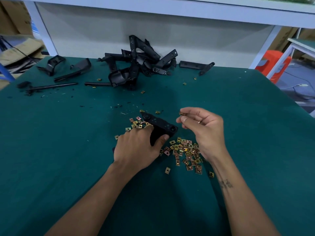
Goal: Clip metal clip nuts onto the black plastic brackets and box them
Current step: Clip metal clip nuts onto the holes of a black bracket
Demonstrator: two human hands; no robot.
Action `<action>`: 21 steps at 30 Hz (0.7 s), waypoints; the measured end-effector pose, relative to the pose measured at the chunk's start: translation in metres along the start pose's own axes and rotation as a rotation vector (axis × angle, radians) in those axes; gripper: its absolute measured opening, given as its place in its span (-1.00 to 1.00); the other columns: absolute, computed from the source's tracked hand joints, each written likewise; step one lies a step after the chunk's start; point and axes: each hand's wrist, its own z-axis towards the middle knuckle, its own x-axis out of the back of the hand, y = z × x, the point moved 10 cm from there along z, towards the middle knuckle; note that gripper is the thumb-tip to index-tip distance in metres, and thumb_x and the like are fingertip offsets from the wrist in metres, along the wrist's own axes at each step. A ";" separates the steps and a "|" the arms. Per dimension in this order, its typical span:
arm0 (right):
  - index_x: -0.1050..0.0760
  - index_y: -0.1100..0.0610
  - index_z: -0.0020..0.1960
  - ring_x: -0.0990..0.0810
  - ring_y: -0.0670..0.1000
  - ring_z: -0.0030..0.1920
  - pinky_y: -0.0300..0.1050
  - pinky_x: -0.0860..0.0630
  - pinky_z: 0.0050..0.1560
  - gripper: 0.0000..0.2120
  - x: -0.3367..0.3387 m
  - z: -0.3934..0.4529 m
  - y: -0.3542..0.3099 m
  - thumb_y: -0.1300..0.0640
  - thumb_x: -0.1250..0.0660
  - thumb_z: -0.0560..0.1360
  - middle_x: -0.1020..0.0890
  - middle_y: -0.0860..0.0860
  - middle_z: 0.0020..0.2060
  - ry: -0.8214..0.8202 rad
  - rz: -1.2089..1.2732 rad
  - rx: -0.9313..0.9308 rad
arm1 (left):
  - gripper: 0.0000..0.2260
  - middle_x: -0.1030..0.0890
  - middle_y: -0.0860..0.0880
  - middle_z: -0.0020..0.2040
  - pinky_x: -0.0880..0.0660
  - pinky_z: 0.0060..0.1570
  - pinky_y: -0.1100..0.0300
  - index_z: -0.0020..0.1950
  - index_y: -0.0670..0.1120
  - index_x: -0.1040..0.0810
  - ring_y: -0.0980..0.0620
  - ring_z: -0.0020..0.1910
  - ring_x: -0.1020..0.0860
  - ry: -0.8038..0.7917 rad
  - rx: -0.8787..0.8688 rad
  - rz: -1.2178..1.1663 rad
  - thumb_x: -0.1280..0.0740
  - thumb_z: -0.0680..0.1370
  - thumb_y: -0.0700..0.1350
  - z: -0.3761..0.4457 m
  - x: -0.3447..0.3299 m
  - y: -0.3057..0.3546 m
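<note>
Black plastic bracket (159, 126) is sitting over the green table (68, 150), our left hand (136, 147) gripping its stem while our right hand (202, 126) is pinching one clip nut (182, 113) just beside it. We are judging it best to be squaring the nut's open mouth to the bracket's edge before pushing, with the loose nuts (185, 152) lying near; we are seeing no readable writing anywhere

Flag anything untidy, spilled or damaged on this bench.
Untidy, not damaged: black shavings litter the green table at far left, and stray clip nuts lie apart from the main clip nut pile, near the bracket heap.
</note>
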 end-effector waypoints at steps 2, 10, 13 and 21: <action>-0.68 0.12 0.04 -0.73 0.02 -0.11 -0.22 -0.59 -0.11 -0.82 -0.002 0.000 -0.001 0.36 -0.44 0.54 -0.75 0.09 -0.17 -0.012 -0.006 0.005 | -0.56 -0.60 -0.02 -0.30 -0.28 -0.33 0.10 -0.18 0.10 -0.36 -0.18 -0.28 -0.61 0.000 -0.002 0.017 -0.05 0.53 0.44 0.000 0.000 0.001; -0.66 0.03 -0.02 -0.63 -0.07 -0.09 -0.12 -0.58 0.01 -0.82 -0.009 -0.001 0.004 0.29 -0.39 0.60 -0.69 -0.06 -0.16 -0.021 -0.280 0.016 | -0.46 -0.63 -0.02 -0.28 -0.31 -0.33 0.10 -0.09 0.05 -0.52 -0.17 -0.27 -0.62 -0.024 -0.009 0.075 -0.02 0.51 0.46 0.000 -0.001 0.004; -0.66 0.08 -0.03 -0.63 -0.16 -0.04 -0.28 -0.54 0.01 -0.84 -0.016 -0.002 0.001 0.32 -0.41 0.58 -0.67 -0.08 -0.06 -0.063 -0.251 0.032 | -0.46 -0.63 -0.03 -0.26 -0.32 -0.32 0.09 -0.06 0.05 -0.53 -0.17 -0.25 -0.62 -0.036 -0.011 0.075 -0.01 0.53 0.45 0.001 -0.002 0.004; -0.67 0.10 -0.10 -0.69 -0.11 -0.19 -0.30 -0.58 -0.11 -0.89 -0.017 -0.004 0.007 0.27 -0.55 0.47 -0.74 -0.02 -0.22 0.025 -0.105 -0.007 | -0.40 -0.62 -0.09 -0.25 -0.34 -0.33 0.07 0.01 0.02 -0.50 -0.21 -0.25 -0.62 -0.051 -0.019 0.071 0.07 0.56 0.47 0.001 -0.004 0.004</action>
